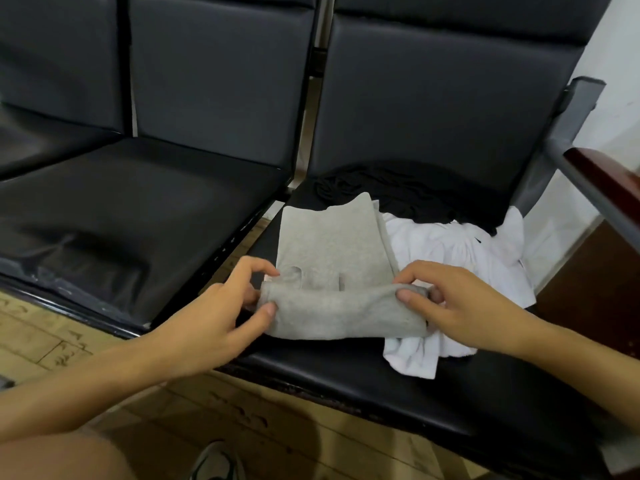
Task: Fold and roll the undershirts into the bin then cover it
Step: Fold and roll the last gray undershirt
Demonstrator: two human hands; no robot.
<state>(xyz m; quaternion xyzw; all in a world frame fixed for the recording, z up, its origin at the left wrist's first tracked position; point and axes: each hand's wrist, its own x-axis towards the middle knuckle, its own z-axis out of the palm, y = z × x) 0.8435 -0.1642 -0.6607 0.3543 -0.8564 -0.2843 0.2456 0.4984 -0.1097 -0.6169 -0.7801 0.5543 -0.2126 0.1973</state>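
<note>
Dim, soft indoor light, faint sheen on seats, wide-angle edge bending.

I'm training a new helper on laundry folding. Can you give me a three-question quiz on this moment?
1. True or false: both hands grip the rolled end of the grey undershirt.
2. Which garment lies partly under the grey one's right side? A) black B) white C) blue
3. Fill in: the garments lie on a black ____.

Key:
1. True: the left hand and right hand pinch the roll's two ends.
2. B, the white garment; the black garment lies behind.
3. Seat.
</note>
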